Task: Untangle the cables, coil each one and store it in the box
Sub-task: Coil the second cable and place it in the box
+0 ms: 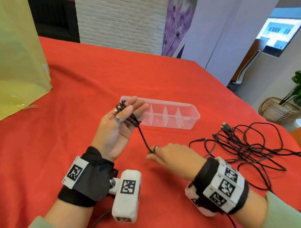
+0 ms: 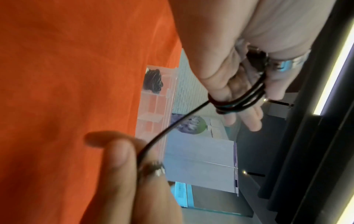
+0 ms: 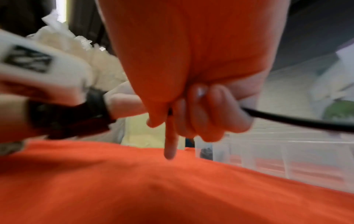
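1. Black cable [image 1: 141, 135], head view: several turns are wound round the straightened fingers of the left hand [image 1: 120, 125], held palm-up above the worktop [image 1: 93, 82]. One strand runs down to the right hand [image 1: 172, 156], which pinches it. The clear divided box [image 1: 189, 115] lies just beyond the left hand. A tangle of black cables [image 1: 247, 144] lies on the red cloth to the right, well apart from the box. A yellow bag [image 1: 14, 59] stands at far left.
2. Left wrist view: the cable [image 2: 172, 125] loops round the left hand's fingers [image 2: 249, 115]; the right hand [image 2: 122, 174] grips the free strand. A coiled black cable [image 2: 153, 80] sits in the end compartment of the box [image 2: 168, 91].
3. Right wrist view: blurred. The right hand's fingers [image 3: 210, 115] curl round the cable [image 3: 296, 121], one finger pointing down at the cloth.
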